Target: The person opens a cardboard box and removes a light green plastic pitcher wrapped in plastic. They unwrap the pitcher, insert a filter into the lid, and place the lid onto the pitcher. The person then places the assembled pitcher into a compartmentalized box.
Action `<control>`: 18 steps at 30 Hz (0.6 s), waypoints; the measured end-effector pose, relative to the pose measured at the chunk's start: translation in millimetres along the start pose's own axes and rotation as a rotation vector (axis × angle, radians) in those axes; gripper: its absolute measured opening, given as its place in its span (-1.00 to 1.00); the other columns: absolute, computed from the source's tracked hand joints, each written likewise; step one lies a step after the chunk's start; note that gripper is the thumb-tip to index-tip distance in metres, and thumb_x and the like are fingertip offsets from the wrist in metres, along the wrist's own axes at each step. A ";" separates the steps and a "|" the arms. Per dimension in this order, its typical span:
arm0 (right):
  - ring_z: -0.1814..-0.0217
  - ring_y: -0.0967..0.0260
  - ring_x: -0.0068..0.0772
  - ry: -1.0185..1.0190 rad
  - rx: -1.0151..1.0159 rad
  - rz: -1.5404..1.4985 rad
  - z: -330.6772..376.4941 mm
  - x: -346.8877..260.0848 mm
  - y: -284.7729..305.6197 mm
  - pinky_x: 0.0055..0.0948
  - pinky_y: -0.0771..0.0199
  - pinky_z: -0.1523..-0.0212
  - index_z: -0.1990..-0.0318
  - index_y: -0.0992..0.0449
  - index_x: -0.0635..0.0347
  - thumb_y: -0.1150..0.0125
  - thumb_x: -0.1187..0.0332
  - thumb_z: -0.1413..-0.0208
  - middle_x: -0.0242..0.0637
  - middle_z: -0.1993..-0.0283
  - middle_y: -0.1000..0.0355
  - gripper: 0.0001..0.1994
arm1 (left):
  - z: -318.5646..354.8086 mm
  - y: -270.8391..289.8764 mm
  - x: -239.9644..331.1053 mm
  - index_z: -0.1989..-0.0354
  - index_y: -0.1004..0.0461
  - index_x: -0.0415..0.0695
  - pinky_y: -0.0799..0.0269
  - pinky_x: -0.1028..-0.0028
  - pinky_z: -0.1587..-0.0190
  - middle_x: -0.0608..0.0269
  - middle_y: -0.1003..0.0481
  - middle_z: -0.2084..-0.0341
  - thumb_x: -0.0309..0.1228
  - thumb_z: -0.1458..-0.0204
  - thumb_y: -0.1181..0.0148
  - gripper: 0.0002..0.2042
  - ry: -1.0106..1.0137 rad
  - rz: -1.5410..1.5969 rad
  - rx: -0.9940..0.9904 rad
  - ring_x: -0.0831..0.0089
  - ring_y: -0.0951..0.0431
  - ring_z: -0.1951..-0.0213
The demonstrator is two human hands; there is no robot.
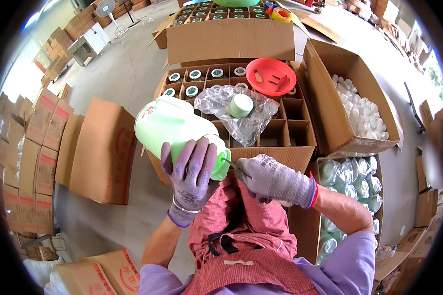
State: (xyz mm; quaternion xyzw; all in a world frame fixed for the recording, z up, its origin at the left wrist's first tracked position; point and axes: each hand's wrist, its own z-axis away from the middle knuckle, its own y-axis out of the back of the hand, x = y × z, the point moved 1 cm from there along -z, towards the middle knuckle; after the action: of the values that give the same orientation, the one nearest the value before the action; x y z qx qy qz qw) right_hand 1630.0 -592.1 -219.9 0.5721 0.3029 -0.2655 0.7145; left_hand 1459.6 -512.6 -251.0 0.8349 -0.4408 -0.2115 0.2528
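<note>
A light green plastic thermos flask (170,125) lies tilted across my lap, its neck end pointing toward my right hand. My left hand (189,169), in a purple-grey glove, is wrapped over the flask near its neck. In my gloved right hand (273,179) is a thin, blade-like metal tool (230,162), its tip at the green rim of the flask's opening. The tool's handle is hidden in my fist. Just beyond, a pale green cup (241,105) rests on a crumpled clear plastic bag (216,110) on top of a divided carton.
The divided carton (285,153) holds several white-capped flasks, and a red basin (270,64) with small tools sits on it. To the right stand a carton of white caps (362,113) and one of wrapped greenish pieces (347,189). A tall carton (103,152) is at left.
</note>
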 end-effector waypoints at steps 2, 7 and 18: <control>0.72 -0.41 -0.35 -0.227 -0.231 -0.405 -3.2 -4.5 0.3 -0.44 -0.47 0.65 0.39 -0.39 0.32 0.15 0.28 -0.25 -0.14 0.65 -0.42 -0.70 | 4.8 -3.6 -3.0 0.12 -0.49 -0.08 0.02 -0.07 -0.25 0.32 -0.42 0.04 -0.25 0.19 -0.26 -0.60 0.027 -0.008 0.056 0.35 -0.34 -0.04; 0.74 -0.26 -0.65 -0.257 -0.387 -0.876 -0.5 -1.2 -18.5 -0.61 -0.27 0.76 0.23 -0.36 0.29 0.19 0.26 -0.30 -0.35 0.60 -0.37 -0.73 | 10.8 -11.0 -3.8 0.11 -0.47 -0.09 0.05 -0.09 -0.27 0.29 -0.42 0.05 -0.17 0.06 -0.19 -0.63 0.062 0.031 0.141 0.31 -0.34 -0.04; 0.76 0.03 -0.82 0.252 -0.732 -2.336 -12.7 -29.6 -83.2 -0.79 0.07 0.84 0.16 -0.29 0.09 0.20 0.34 -0.31 -0.53 0.53 -0.15 -0.88 | 11.6 -41.0 -0.5 -0.07 -0.28 -0.18 -0.01 -0.14 -0.27 0.09 -0.38 0.02 -0.07 0.00 -0.20 -0.44 0.249 0.093 0.421 0.11 -0.36 -0.05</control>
State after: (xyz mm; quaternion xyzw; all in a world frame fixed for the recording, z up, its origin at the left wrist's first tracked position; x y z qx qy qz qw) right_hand 1548.0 -595.6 -254.8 -0.2546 0.7565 -0.5878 0.1319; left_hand 1478.5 -495.1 -285.0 0.8676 -0.4786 0.0015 0.1350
